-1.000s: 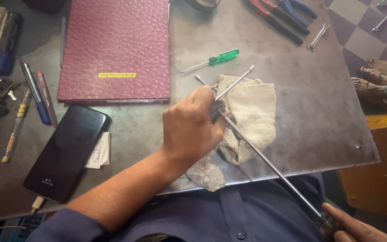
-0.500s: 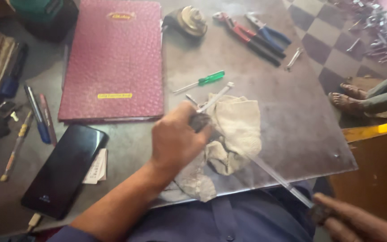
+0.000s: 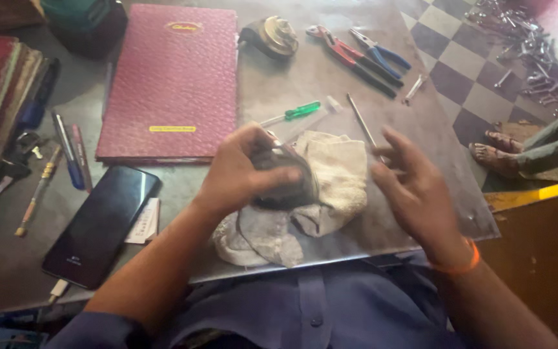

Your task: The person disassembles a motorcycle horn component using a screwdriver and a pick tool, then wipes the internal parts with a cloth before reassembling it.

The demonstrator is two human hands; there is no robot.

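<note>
Left hand (image 3: 243, 178) gripping a dark rounded part (image 3: 283, 184) over the rag (image 3: 321, 194); right hand (image 3: 414, 187) hovering, grip released.

Part is sitting mid-tabletop (image 3: 292, 77), just above the cloth, fingers wrapping its top. It's looking rigid, fairly dense and maybe greasy, so holding around the body is the safe bet; the rag is soft and sliding. Versus half a second ago: the right hand is no longer gripping the long thin rod (image 3: 363, 123), which is now lying on the tabletop beside the green-handled screwdriver (image 3: 292, 113).

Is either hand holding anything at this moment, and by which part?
The left hand grips a dark rounded part around its top, over the cloth. The right hand is open, holding nothing.
</note>
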